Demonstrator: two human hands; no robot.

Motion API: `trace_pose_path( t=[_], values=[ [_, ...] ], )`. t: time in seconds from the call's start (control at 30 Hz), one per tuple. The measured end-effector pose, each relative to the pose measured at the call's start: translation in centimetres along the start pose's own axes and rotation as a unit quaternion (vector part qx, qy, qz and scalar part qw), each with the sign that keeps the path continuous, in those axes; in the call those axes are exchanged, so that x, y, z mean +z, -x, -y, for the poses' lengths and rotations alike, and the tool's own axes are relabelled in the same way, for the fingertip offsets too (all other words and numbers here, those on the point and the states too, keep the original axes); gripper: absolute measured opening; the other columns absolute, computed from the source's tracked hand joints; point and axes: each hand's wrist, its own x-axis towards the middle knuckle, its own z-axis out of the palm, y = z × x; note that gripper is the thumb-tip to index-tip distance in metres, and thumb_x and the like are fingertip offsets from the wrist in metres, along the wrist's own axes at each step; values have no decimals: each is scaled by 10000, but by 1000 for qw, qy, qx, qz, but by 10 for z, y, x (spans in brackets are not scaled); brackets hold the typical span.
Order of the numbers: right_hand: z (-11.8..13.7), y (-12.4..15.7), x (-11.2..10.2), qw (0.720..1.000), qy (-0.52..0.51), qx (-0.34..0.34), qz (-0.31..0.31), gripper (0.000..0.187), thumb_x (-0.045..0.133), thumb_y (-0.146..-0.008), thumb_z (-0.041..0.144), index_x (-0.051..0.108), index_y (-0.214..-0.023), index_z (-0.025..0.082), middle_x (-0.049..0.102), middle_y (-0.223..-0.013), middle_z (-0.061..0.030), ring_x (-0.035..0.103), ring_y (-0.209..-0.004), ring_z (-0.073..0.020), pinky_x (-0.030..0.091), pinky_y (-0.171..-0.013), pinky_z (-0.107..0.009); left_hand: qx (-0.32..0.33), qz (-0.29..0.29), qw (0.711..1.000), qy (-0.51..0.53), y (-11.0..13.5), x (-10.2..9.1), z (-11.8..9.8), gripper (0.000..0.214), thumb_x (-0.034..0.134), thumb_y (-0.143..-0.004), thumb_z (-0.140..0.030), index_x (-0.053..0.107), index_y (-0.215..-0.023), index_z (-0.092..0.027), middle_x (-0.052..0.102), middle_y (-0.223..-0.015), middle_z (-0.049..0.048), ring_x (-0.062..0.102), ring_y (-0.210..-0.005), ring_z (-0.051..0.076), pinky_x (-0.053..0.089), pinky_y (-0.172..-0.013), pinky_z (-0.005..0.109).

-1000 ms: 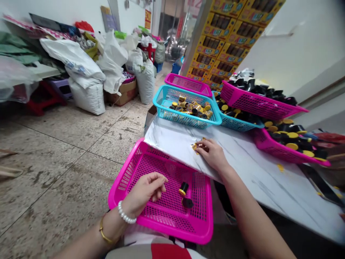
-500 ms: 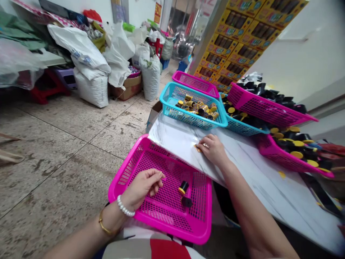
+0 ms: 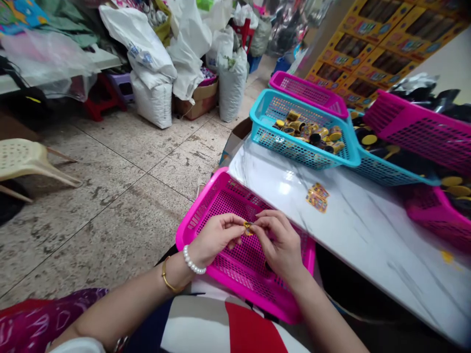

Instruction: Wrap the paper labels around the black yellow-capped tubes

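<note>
My left hand [image 3: 217, 238] and my right hand [image 3: 279, 242] meet above a magenta plastic mesh basket [image 3: 196, 220] held at my lap. Their fingertips pinch a small gold printed label [image 3: 248, 228] between them. The hands hide most of the basket's floor, and a dark object [image 3: 269, 267] shows just under my right hand. On the white marble-patterned tabletop [image 3: 368, 230], a small pile of gold printed labels [image 3: 317, 197] lies to the right of my hands, not touching them.
A teal basket [image 3: 265, 115] of gold-wrapped small bottles stands on the table, with further teal and magenta baskets of black and yellow-capped items around it. Printed yellow cartons [image 3: 368, 49] stand behind. White sacks [image 3: 152, 98] and a plastic chair [image 3: 29, 159] occupy the floor at left.
My right hand has left the labels on the table and moved over the basket to join my left hand. Both now pinch a gold label. The view has swung, shifting the scene up and right.
</note>
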Motion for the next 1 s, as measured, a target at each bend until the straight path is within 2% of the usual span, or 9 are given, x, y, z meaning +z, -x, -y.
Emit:
trace_pose_path(
  t=[0.23, 0.37, 0.43, 0.5, 0.53, 0.63, 0.7, 0.83, 1.0],
  values=[
    [2, -2, 1, 1000, -17, 16, 14, 70, 612, -873, 149, 628, -834, 205, 579, -1010, -54, 593, -962, -179, 502, -818, -328, 0, -9, 1000, -4, -1, -5, 1, 163, 679, -752, -254, 663, -843, -119, 575, -628, -18, 486, -536, 81, 327, -524, 234],
    [2, -1, 1, 993, -91, 66, 25, 49, 610, -880, 210, 646, -846, 211, 589, -1066, -66, 583, -1023, -200, 494, -863, -353, -2, -27, 1000, -7, -3, -8, 3, 153, 698, -728, -249, 659, -811, -127, 564, -614, -27, 461, -510, 75, 308, -506, 232],
    [2, 1, 1, 971, -179, 156, 42, 130, 580, -904, 284, 638, -1006, 228, 615, -1032, -66, 614, -896, -180, 521, -748, -326, 8, -52, 999, -10, -4, -10, 4, 127, 699, -722, -235, 648, -786, -138, 546, -588, -39, 440, -491, 72, 286, -490, 229],
    [2, 4, 1, 925, -267, 260, 76, 281, 557, -915, 358, 585, -1162, 229, 648, -922, -51, 597, -682, -139, 503, -596, -279, 17, -70, 997, -11, -5, -11, 6, 103, 691, -724, -228, 639, -769, -151, 532, -568, -48, 427, -482, 74, 279, -486, 229],
    [3, 5, 1, 902, -297, 299, 96, 318, 572, -902, 384, 586, -1171, 216, 656, -852, -39, 568, -606, -123, 481, -552, -261, 22, -72, 997, -14, -5, -11, 7, 97, 689, -725, -229, 638, -762, -156, 531, -568, -49, 426, -485, 76, 286, -492, 230],
    [5, 9, 5, 873, -322, 347, 116, 243, 653, -837, 402, 673, -893, 166, 639, -675, -17, 537, -556, -109, 437, -529, -232, 42, -65, 996, -44, -6, -11, 9, 107, 713, -705, -229, 638, -721, -154, 568, -622, -32, 462, -544, 87, 343, -549, 241],
    [6, 9, 9, 872, -319, 357, 103, 252, 679, -811, 400, 659, -742, 158, 610, -605, -2, 524, -546, -105, 425, -531, -225, 56, -61, 994, -71, -7, -11, 10, 119, 725, -689, -229, 640, -707, -148, 600, -667, -13, 510, -611, 105, 385, -607, 256],
    [9, 8, 14, 880, -313, 347, 82, 266, 673, -803, 402, 642, -695, 161, 586, -606, 13, 508, -549, -103, 429, -542, -223, 65, -61, 991, -100, -8, -13, 13, 141, 732, -675, -236, 629, -706, -144, 616, -698, 3, 548, -671, 127, 421, -654, 270],
    [8, 16, 17, 929, -224, 294, 28, 294, 600, -865, 386, 632, -672, 166, 570, -607, 4, 510, -564, -122, 423, -529, -232, 90, -137, 978, -130, -2, -12, 12, 214, 763, -683, -274, 580, -706, -163, 553, -646, -33, 491, -605, 105, 376, -562, 229]
  ],
)
